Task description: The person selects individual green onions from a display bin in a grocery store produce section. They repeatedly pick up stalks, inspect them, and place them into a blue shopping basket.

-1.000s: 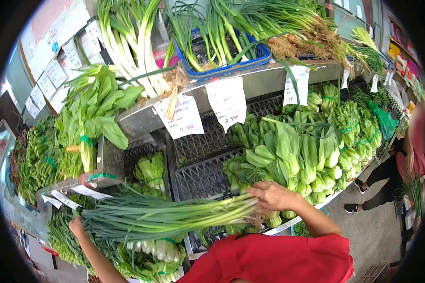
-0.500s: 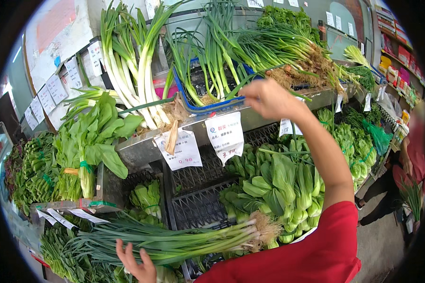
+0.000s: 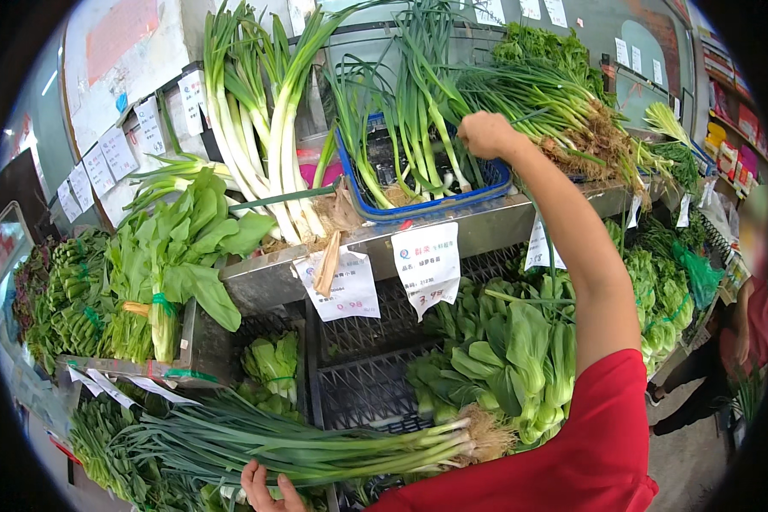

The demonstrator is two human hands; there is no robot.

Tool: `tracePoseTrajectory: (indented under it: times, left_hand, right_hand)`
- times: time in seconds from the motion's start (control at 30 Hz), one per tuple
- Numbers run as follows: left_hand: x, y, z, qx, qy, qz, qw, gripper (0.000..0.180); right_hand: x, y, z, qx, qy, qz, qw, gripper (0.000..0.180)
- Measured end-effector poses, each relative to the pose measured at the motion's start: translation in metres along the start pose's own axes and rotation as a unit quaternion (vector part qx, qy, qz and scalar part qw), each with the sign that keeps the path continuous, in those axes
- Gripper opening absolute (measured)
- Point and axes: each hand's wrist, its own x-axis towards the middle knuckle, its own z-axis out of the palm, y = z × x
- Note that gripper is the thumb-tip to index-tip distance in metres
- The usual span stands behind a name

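Note:
My right hand (image 3: 489, 135) is closed above the right side of a blue plastic basket (image 3: 427, 211), its fingertips turned down and hidden. Whether anything is inside the fist I cannot make out. Several scallions (image 3: 411, 128) stand in that basket, leaning back, their green tops just left of the hand. Across the front lies a big bundle of scallions (image 3: 316, 445), its roots (image 3: 489, 435) pointing right and its leaves to the left. My left hand (image 3: 269, 493) is at the near edge of this bundle, fingers apart, the fingertips against the leaves.
Thick leeks (image 3: 269, 128) lean left of the basket. More rooted scallions (image 3: 563, 115) are heaped at its right. Bok choy (image 3: 520, 358) fills a black crate (image 3: 367, 388) below the metal ledge (image 3: 264, 286). Paper tags (image 3: 427, 264) hang from the ledge. Another person (image 3: 747, 333) stands at the far right.
My right hand has moved from the basket's front right corner to farther back over its right side. My left hand stays beside the scallion bundle. The view has shifted slightly.

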Motion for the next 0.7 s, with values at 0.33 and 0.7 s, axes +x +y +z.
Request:
tracePoseTrajectory:
  times: [0.33, 0.7]
  left_hand:
    - [-0.002, 0.005, 0.012, -0.039, -0.003, -0.021, 0.999, 0.033]
    - [-0.007, 0.002, 0.02, -0.096, -0.069, -0.056, 0.991, 0.033]
  right_hand:
    - [-0.014, 0.027, -0.042, 0.205, 0.137, 0.043, 0.968, 0.018]
    - [-0.051, 0.05, -0.095, 0.442, 0.213, 0.105, 0.865, 0.032]
